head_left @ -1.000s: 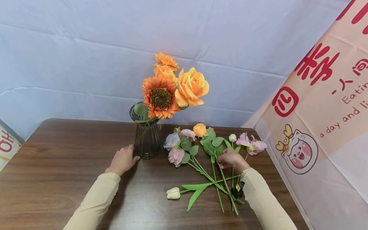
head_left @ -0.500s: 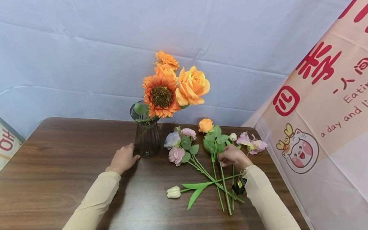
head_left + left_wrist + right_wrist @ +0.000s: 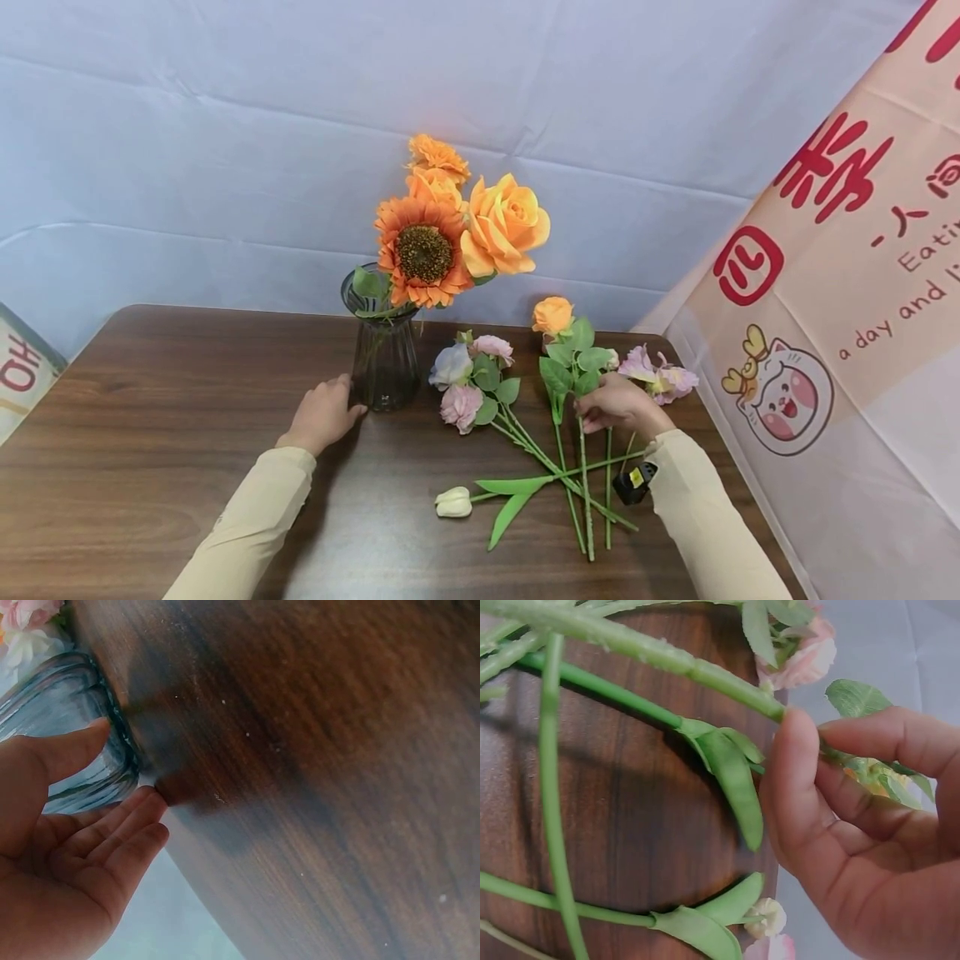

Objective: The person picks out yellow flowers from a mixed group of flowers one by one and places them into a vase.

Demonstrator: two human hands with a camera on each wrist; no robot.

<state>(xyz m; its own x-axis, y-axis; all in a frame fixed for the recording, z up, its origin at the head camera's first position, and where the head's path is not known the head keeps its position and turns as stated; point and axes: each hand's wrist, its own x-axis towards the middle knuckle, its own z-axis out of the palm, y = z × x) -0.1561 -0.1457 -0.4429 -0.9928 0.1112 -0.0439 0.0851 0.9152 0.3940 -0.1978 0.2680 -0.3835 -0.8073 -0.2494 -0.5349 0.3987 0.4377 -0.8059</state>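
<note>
Orange rosebud stem: light, springy; right hand fingers pinch it below the leaves.
Left hand: relaxed fingers touching glass vase.

My head view is evenly bright, with soft shadows beneath both sleeves on the dark brown wooden worktop. Its edges bow outward from wide-angle distortion. In my left wrist view the ribbed grey glass vase at ten o'clock is blurred; right wrist foreground stems are soft.
</note>
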